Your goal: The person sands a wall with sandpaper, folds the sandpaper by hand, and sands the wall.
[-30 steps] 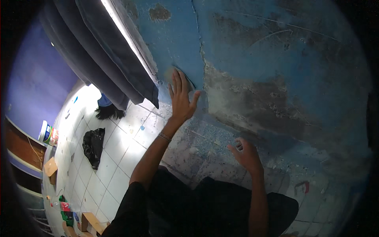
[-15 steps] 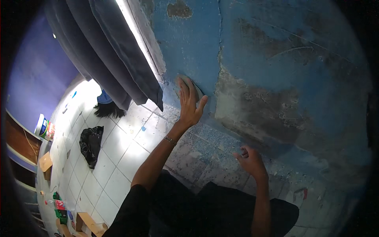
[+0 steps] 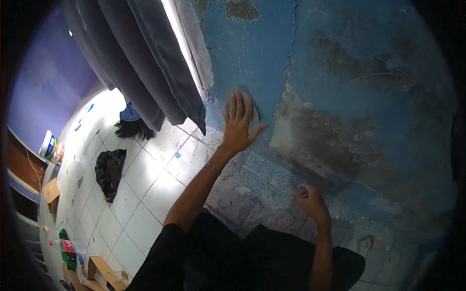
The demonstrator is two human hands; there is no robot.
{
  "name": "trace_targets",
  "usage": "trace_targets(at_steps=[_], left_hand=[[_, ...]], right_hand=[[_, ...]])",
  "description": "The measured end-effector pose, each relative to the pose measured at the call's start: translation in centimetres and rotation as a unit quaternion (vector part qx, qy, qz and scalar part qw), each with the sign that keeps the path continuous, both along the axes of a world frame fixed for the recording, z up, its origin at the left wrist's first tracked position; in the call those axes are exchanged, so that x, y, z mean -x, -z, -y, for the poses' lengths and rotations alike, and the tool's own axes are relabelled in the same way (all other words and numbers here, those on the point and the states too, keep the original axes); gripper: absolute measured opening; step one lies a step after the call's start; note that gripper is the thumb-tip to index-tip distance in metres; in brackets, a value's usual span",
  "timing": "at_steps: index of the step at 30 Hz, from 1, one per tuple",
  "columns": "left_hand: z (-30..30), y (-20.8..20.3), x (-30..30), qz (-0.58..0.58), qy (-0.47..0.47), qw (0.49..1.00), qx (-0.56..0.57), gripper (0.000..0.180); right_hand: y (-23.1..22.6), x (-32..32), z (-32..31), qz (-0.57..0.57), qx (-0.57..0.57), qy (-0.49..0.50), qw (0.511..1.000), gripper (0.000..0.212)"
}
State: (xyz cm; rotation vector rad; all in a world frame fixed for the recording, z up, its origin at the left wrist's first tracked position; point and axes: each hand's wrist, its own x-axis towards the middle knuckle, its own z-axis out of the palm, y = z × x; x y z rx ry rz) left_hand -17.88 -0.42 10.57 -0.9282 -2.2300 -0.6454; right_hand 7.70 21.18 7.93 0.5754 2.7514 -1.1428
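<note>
My left hand (image 3: pixel 238 131) lies against the blue painted wall (image 3: pixel 252 58), with its fingers stretched out and the thumb apart. Under those fingers a thin pale tan piece (image 3: pixel 255 115) with a rounded edge shows, pressed to the wall; its kind is unclear. My right hand (image 3: pixel 313 206) hovers lower down, fingers curled, near the foot of the wall. Something small and dark seems to sit in its curl, too dim to name. Bare grey plaster patches (image 3: pixel 325 136) break the paint. Blue flakes and dust (image 3: pixel 264 182) cover the floor along the wall.
A dark grey curtain (image 3: pixel 145 58) hangs left of my left hand. On the white tiles lie a broom head (image 3: pixel 133 127), a black plastic bag (image 3: pixel 109 174), a bucket (image 3: pixel 52 148), cardboard boxes (image 3: pixel 102 269) and a plastic bottle (image 3: pixel 63 246).
My left hand and the tan piece have shifted slightly on the wall, and the fingers are more upright. The view has moved a little left. My right hand stays curled.
</note>
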Motion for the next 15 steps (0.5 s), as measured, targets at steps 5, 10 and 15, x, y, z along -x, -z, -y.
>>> trace_targets(at_steps=[5,10,15], left_hand=[[0.2,2.3,-0.4,0.014,-0.010,1.000,0.016,0.089],[0.0,-3.0,-0.4,0.016,-0.020,0.999,-0.030,0.089],[-0.3,-0.1,-1.5,0.028,-0.026,0.999,-0.004,0.091]], right_hand=[[-0.1,0.0,0.2,-0.017,-0.005,-0.005,1.000,0.048],[0.2,-0.2,-0.3,-0.080,0.030,0.002,0.996,0.048],[-1.8,0.5,0.9,-0.062,0.072,0.022,0.995,0.045]])
